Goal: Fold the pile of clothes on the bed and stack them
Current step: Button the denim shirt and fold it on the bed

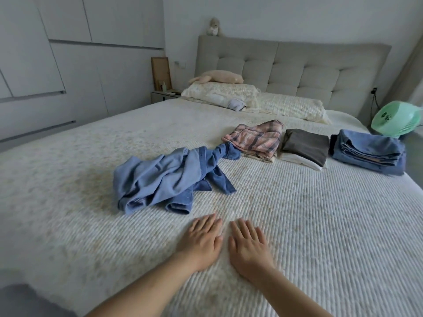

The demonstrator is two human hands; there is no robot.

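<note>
Both hands lie flat on the bedspread (pixel 297 225) at the 6 o'clock edge of the view, palms down and side by side. The left hand (pixel 201 243) and the right hand (pixel 248 245) have straight fingers, slightly spread, and hold nothing. They seem to be smoothing a bare patch of bed, probably to make a flat place for the next fold.

The thing left to do is the crumpled blue denim clothes (pixel 169 181), lying just beyond the hands toward 11 o'clock, with one sleeve or leg trailing up toward 1 o'clock. It touches the plaid pile (pixel 254 138).

Three folded piles sit in a row toward 1 and 2 o'clock: the plaid pile, then a dark grey garment (pixel 305 145) on top of a white one, then folded jeans (pixel 368 152) nearest the bed's edge. They look sorted by kind and kept out of the working space.

Most of the folding appears done.
</note>
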